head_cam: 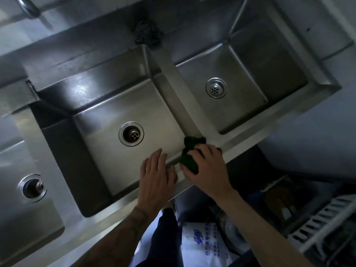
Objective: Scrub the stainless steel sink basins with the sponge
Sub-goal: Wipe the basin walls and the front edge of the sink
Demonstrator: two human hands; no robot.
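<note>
A dark green sponge (189, 153) is crumpled in my right hand (207, 168), which grips it at the near end of the divider between the middle basin (107, 112) and the right basin (248, 78). My left hand (157, 174) lies flat with straight fingers on the front rim of the middle basin, just left of the sponge. The middle basin has an open round drain (131, 134). The right basin has a perforated strainer (216, 88). A third basin (23, 218) shows at the far left.
A dark steel-wool scourer (146, 34) sits on the back ledge above the divider. A faucet pipe (27, 6) curves at the top left. Below the front edge are a printed white bag (204, 245) and a white plastic crate (325, 218).
</note>
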